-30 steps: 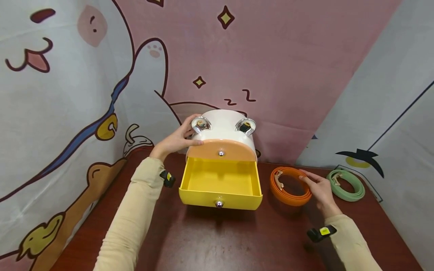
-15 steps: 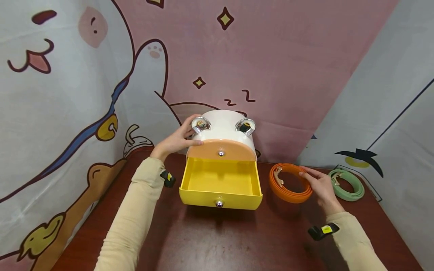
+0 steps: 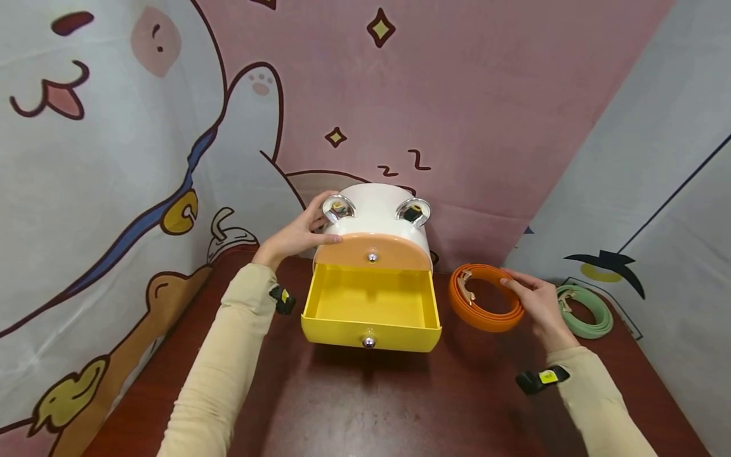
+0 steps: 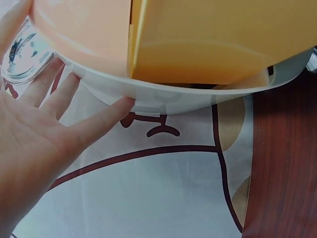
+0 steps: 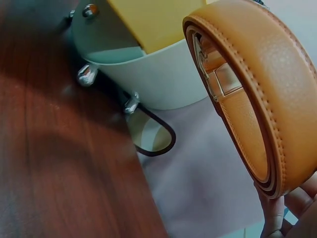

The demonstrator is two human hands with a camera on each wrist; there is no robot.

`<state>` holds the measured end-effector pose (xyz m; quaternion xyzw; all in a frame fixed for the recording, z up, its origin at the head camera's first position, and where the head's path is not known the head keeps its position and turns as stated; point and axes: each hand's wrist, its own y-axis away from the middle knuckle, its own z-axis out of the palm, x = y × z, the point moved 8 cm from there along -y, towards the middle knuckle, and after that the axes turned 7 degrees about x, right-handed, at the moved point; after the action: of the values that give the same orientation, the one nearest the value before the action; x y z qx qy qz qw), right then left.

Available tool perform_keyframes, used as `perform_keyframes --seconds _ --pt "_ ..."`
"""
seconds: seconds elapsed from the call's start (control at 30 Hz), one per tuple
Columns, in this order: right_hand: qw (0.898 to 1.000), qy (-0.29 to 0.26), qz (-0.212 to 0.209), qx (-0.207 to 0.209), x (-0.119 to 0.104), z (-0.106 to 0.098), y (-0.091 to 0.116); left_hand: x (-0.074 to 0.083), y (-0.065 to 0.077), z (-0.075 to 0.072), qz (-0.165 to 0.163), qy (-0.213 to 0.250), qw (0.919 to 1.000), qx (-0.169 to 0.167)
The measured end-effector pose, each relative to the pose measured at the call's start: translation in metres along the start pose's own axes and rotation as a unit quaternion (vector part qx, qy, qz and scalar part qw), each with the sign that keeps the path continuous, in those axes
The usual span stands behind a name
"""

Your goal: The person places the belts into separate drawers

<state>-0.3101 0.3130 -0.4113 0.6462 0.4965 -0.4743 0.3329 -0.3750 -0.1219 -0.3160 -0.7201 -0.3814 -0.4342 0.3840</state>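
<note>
A rolled orange belt [image 3: 485,298] with a metal buckle is raised above the table, right of the small drawer cabinet [image 3: 379,212]. My right hand [image 3: 537,304] pinches the coil's right side between thumb and fingers; the right wrist view shows the stitched belt [image 5: 292,94] close up. The cabinet is white with two shiny round eyes. Its yellow drawer [image 3: 371,336] is pulled out with nothing inside, and the orange top drawer [image 3: 394,251] is closed. My left hand [image 3: 294,236] rests on the cabinet's left side; in the left wrist view its spread fingers [image 4: 104,119] touch the white shell.
A rolled green belt [image 3: 591,317] lies on the dark red-brown table [image 3: 365,412] at the right, near my right hand. Behind the table hangs a printed cartoon cloth [image 3: 457,127]. Beneath the yellow drawer, the right wrist view shows a greenish drawer front [image 5: 101,42] with a knob.
My right hand has lifted the orange belt and brought it slightly toward the cabinet. My left hand, the cabinet, the drawers and the green belt look unchanged.
</note>
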Motion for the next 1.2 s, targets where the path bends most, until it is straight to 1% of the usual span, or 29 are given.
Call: perform_keyframes --seconds 0.17,0.33,0.5,0.73,0.97,1.07,1.2 --pt "1.000 -0.002 -0.001 0.004 -0.008 0.001 -0.003 0.002 0.000 0.001 -0.003 0.000 1.0000 -0.002" --pt "1.000 0.005 -0.013 -0.004 -0.015 0.001 -0.005 0.002 -0.001 0.001 -0.007 0.006 0.9999 -0.006" --pt "1.000 0.016 -0.018 -0.018 -0.022 0.000 -0.004 0.002 -0.001 0.002 -0.008 0.007 0.9999 -0.006" --pt "0.999 -0.008 -0.018 -0.043 -0.034 -0.001 0.001 0.001 0.000 0.000 -0.004 -0.004 1.0000 -0.003" --pt "0.997 0.012 -0.032 -0.065 -0.047 0.005 0.007 0.001 0.000 -0.001 -0.007 -0.006 1.0000 -0.001" --pt "0.996 0.007 -0.035 -0.077 -0.053 0.009 0.011 0.000 0.000 -0.001 -0.010 -0.008 0.9999 -0.001" --pt "0.995 -0.015 -0.039 -0.087 -0.058 0.013 0.014 -0.001 0.000 -0.001 -0.010 -0.014 0.9998 -0.001"
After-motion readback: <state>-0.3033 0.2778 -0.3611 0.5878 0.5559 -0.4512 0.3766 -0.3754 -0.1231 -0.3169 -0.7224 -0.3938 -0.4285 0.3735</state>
